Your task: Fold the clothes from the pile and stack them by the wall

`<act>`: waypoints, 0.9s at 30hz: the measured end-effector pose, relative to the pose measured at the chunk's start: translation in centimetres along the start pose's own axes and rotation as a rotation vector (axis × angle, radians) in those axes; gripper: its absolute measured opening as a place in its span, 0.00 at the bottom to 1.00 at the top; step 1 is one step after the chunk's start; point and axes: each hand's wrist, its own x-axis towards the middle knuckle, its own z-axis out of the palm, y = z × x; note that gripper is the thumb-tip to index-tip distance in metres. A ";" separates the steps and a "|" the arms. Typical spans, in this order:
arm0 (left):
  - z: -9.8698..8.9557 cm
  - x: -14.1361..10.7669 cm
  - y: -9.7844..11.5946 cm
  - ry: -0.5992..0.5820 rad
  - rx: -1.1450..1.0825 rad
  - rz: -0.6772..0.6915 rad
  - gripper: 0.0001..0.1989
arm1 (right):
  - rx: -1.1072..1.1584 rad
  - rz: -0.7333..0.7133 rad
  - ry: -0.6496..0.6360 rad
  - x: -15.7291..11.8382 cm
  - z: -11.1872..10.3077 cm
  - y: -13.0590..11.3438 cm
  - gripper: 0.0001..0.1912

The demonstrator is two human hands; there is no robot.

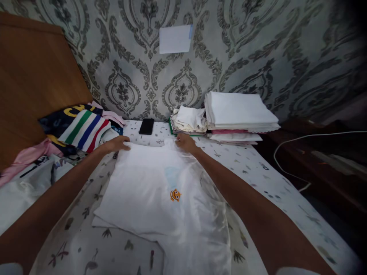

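A white garment (143, 179) with a small orange cartoon face (175, 195) and a pale blue patch lies spread on the printed white bedsheet (126, 244). Its far left corner is pinched in my left hand (117, 144), thumb on top. My right hand (185, 143) has its fingers closed on the far edge, further to the right. The near end of the cloth runs out of view at the bottom, and its right side looks thin and wrinkled.
Folded white cloths (241, 110) are stacked at the back right, beside a smaller pile of light cloths (189, 118). A black phone (146, 126) lies near the wall. Rumpled clothes (86, 130) are heaped at left by a wooden board (37, 76). A white cable (276, 152) hangs right.
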 end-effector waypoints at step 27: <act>9.1 -3.6 2.5 0.215 0.365 0.135 0.30 | -0.141 -0.189 0.076 -6.3 1.8 4.1 0.25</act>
